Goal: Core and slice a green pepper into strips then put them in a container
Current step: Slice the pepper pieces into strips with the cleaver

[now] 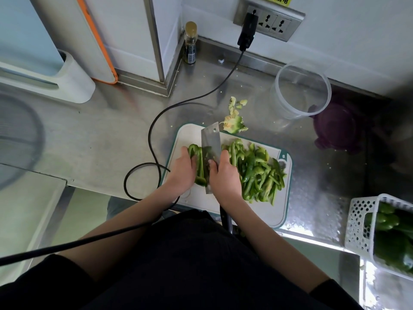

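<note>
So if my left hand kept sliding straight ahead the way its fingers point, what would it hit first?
Probably the uncut green pepper piece your left hand already holds; beyond it, bare white cutting board.

A kitchen prep counter, likely commercial.
Stainless steel worktop [107, 135] is running under a metal-framed wall socket [269, 20]; a cutting board [257, 211], sauce bottle [190, 42] and perforated basket [359, 222] of green peppers [388, 222] are sitting on it.
</note>
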The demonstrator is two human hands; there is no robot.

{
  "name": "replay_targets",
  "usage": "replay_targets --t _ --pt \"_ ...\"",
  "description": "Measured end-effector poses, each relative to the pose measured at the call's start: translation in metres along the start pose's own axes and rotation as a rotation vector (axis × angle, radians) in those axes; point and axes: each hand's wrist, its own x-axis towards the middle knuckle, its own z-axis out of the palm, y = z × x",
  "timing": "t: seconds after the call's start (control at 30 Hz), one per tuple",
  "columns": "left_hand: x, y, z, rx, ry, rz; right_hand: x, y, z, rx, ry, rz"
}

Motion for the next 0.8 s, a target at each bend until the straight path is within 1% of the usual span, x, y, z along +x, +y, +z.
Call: replay_targets --t 0.2,0.37,0.47,0.67,0.8 --pt "0.001 0.003 -0.001 0.016 -0.012 -0.033 -0.001 -0.006 0.008 -0.113 0.0 0.005" --pt "0.0 0.003 -0.001 0.034 -0.027 -0.022 0.001 -0.007 0.019 -0.288 -0.002 0.004" --pt "0.001 0.002 -0.001 0.03 -0.051 -0.011 0.004 -0.007 0.021 -0.314 -0.023 0.023" --pt "0.001 -0.001 -0.003 0.011 -0.096 -0.001 0.007 -0.016 0.02 -0.369 -0.07 0.001" --pt "-0.001 -0.001 -0.003 -0.027 -0.073 -0.015 0.013 -0.02 0.021 -0.371 -0.076 -0.014"
